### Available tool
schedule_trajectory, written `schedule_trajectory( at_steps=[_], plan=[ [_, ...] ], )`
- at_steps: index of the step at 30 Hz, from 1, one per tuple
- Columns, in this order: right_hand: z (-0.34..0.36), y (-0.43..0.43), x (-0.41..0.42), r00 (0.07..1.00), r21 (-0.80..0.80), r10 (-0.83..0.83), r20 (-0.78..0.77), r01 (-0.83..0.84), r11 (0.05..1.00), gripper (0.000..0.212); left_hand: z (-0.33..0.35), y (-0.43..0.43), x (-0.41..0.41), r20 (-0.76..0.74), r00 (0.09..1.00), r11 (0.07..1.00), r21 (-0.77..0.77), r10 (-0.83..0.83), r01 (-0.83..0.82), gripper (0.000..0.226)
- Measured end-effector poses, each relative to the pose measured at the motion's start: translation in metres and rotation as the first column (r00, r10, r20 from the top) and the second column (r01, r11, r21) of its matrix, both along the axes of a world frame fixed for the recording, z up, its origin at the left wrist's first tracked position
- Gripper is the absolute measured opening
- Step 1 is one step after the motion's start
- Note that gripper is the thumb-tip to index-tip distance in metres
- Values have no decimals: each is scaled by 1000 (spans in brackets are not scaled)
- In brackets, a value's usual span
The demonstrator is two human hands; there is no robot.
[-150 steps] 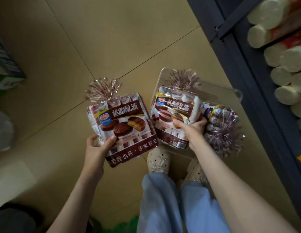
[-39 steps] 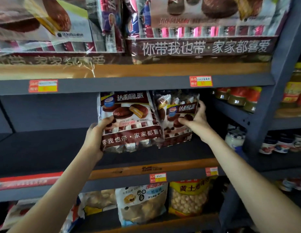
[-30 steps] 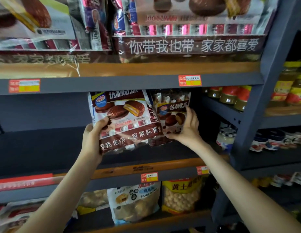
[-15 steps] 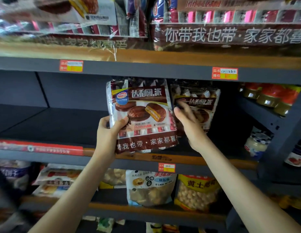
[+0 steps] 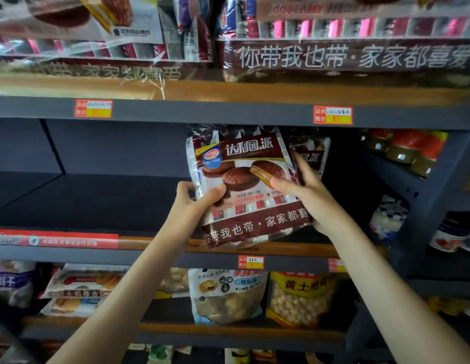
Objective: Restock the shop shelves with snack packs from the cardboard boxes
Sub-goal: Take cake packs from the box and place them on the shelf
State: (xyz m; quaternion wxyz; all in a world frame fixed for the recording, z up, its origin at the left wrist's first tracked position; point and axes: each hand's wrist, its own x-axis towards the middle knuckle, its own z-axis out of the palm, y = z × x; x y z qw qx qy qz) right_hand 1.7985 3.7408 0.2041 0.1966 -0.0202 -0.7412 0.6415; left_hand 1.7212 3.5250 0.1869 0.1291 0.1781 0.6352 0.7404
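A brown and white chocolate pie pack (image 5: pixel 251 185) is held upright at the front of the dark middle shelf (image 5: pixel 102 206). My left hand (image 5: pixel 195 203) grips its lower left edge. My right hand (image 5: pixel 306 191) grips its right side, thumb across the front. A second pie pack (image 5: pixel 311 153) stands on the shelf just behind and to the right, partly hidden by the first pack and my right hand.
The shelf above carries large pie multipacks (image 5: pixel 346 48). The shelf below holds snack bags (image 5: pixel 226 295) and a yellow bag of puffs (image 5: pixel 300 298). Jars (image 5: pixel 412 153) fill the adjoining unit on the right. The middle shelf's left part is bare.
My right hand let go of the second pack, now standing on the shelf, and moved onto the right side of the first pack. Both hands now hold the first pack.
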Motion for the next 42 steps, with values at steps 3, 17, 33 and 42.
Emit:
schedule_trajectory(
  at_steps=[3, 17, 33, 42],
  plan=[
    [4, 18, 16, 999, 12, -10, -34, 11, 1000, 90, 5, 15, 2, -99, 990, 995, -39, -98, 94, 61],
    [-33, 65, 15, 945, 270, -282, 169, 230, 935, 125, -7, 86, -42, -333, 889, 904, -392, -313, 171, 68],
    [-28, 74, -8, 921, 448, -377, 96, 298, 843, 114, -15, 95, -67, -437, 826, 893, -420, -356, 162, 82],
    [-34, 76, -8, 935, 429, -348, 64, 289, 856, 118, -20, 95, -70, -436, 826, 870, -476, -358, 126, 76]
  ],
)
